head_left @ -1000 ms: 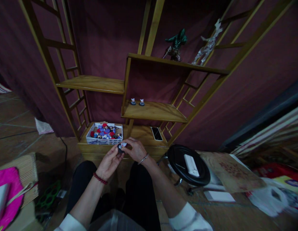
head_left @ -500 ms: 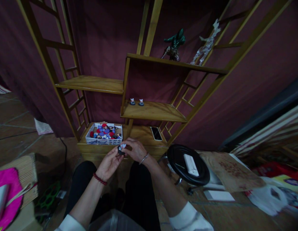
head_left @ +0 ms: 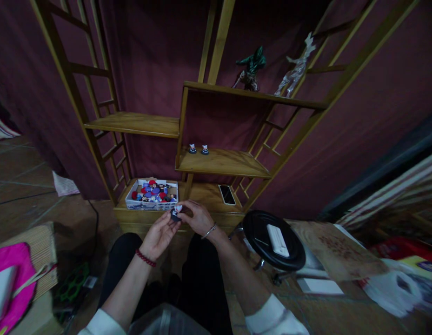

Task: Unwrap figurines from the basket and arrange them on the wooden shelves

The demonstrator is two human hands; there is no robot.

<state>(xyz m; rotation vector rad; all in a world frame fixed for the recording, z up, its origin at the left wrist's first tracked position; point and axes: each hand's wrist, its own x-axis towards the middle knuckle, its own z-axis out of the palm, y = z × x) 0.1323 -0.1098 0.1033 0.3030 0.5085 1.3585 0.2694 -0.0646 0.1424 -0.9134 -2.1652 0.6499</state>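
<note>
A small white figurine (head_left: 177,211) with a dark round base is held between my two hands, just in front of the low shelf. My left hand (head_left: 160,235) pinches its base from the left. From the right, the fingers of my right hand (head_left: 196,217) close on its upper part. Two similar figurines, a left one (head_left: 192,148) and a right one (head_left: 205,149), stand upright side by side on the middle shelf (head_left: 222,163). Beyond my left hand, a shallow box (head_left: 151,204) on the bottom shelf holds several red, blue and white figurines.
A phone (head_left: 226,195) lies on the bottom shelf. Green (head_left: 252,67) and clear (head_left: 295,70) statues stand on the upper right shelf. At right is a black stool (head_left: 257,232) bearing a white object; a pink cloth (head_left: 22,265) lies at left.
The figurine has turned slightly in my fingers, so its white part shows more. Both hands keep nearly the same place. The camera view has shifted a little.
</note>
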